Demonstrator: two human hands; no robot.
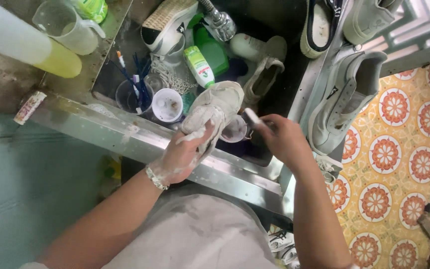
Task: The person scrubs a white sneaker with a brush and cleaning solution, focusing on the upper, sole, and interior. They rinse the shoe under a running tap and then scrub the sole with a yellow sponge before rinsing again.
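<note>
So, left hand [180,157] clamped round soapy white sneaker [215,112], held over sink [140,142] front edge so suds drip in; right hand [287,139] pinching white brush [253,117], angled at shoe.

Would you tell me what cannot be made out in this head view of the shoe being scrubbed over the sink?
- Brush head: the right hand wraps a white brush; its bristle end is blurred.
- Shoe's far side: the left hand and foam cover part of the white shoe.
- Sink bottom: dark, crowded with shoes and bottles.
- Top-right shoes: cut off by the frame edge.
</note>
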